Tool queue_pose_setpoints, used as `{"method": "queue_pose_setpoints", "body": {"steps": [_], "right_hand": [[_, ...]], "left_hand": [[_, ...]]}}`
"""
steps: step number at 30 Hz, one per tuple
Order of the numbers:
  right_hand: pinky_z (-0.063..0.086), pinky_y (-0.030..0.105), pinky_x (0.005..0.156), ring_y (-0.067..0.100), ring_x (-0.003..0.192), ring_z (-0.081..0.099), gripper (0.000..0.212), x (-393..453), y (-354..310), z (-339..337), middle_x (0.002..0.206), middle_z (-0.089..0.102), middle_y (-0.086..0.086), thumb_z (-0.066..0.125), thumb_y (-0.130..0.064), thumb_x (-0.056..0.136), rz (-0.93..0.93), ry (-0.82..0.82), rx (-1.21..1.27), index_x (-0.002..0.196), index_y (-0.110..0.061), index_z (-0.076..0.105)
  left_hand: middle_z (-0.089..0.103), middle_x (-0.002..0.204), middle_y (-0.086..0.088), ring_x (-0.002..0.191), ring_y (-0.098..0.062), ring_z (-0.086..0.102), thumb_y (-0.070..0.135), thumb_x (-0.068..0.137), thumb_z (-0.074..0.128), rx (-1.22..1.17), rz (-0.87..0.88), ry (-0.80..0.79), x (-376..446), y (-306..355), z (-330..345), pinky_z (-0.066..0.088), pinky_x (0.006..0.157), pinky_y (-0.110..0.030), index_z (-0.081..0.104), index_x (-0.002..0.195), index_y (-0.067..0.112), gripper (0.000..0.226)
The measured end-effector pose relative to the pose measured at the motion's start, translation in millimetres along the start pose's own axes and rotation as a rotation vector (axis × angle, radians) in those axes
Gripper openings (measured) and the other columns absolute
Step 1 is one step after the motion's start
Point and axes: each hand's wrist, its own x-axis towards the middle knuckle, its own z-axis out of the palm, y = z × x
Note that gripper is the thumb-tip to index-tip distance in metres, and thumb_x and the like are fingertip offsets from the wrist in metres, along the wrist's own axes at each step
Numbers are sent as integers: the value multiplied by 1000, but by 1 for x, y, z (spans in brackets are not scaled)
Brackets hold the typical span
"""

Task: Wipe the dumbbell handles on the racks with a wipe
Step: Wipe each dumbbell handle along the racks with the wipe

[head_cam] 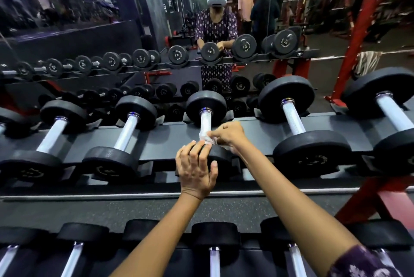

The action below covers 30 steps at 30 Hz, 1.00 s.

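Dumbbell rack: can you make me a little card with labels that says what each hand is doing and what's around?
place: gym, mirror behind the rack
right hand: pinches a white wipe against the handle of the middle dumbbell
left hand: rests fingers on that dumbbell's near weight
neighbours: more dumbbells on both sides
lower rack: another row of dumbbells

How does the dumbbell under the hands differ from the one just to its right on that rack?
The centre dumbbell has the wipe on its handle, held by the right hand; the left hand rests on its near head. The right neighbour is untouched, its handle bare, and its heads look larger. Both have black heads, pale knurled handles, and lie in cradles.
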Motion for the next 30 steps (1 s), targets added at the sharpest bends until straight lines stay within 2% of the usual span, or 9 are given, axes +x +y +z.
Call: {"method": "queue_pose_setpoints", "body": {"steps": [2,6,9,13,16,18,22,25,30], "right_hand": [[39,19,45,8,44,41,39,8,-9,6,46,47,-1,82,-7,64,-50,159,-21,45,-12,48],[33,10,39,4,46,39,30,28,-26,13,48,48,-2,78,-4,66,-128,287,-13,47,-8,55],[41,21,69,12,58,52,13,23,-18,19,56,62,2,73,-8,71,-381,303,-218,60,-1,69],[36,24,65,27,67,62,12,24,-13,10,71,70,15,66,-11,79,-736,158,-621,74,-5,75],[38,31,68,31,72,62,12,29,-26,6,74,69,15,62,-9,83,-901,-138,-941,79,-4,73],[39,33,70,31,79,60,16,33,-35,6,81,68,14,56,-14,88,-904,-281,-1118,85,-5,69],[43,42,80,27,89,55,25,31,-38,0,92,65,10,47,-22,94,-925,-376,-1223,94,-7,66],[36,28,90,23,96,54,30,24,-37,0,104,65,8,44,-24,97,-933,-567,-1273,107,-8,67],[21,31,108,24,110,54,38,45,-52,-3,114,63,7,35,-29,99,-1025,-524,-1465,108,-6,64]], "left_hand": [[46,123,-6,110,-28,46,41,101,23,-2,-3,7,-1,2,0,38,91,-48,47,120,12,43],[46,123,-5,110,-27,46,41,101,23,-2,7,14,-2,2,0,39,91,-47,47,121,13,42],[46,124,-5,111,-26,46,41,101,24,0,6,16,-1,-1,0,39,92,-47,47,122,14,42],[47,124,-5,111,-25,47,40,101,24,-3,18,38,1,1,1,38,94,-45,48,121,13,41],[47,124,-4,110,-25,47,40,101,25,-11,23,47,-1,0,1,38,94,-44,48,121,14,40],[47,124,-4,110,-25,48,40,101,25,-13,31,49,0,-1,1,38,94,-44,49,121,14,40],[48,124,-4,110,-25,49,39,101,27,-22,57,39,1,-4,1,39,93,-43,49,121,14,39],[48,124,-5,109,-25,49,39,101,27,-22,59,38,0,-4,2,39,93,-42,49,122,14,39],[48,124,-5,109,-25,50,39,101,28,-36,69,36,0,-6,0,39,92,-42,49,122,14,39]]}}
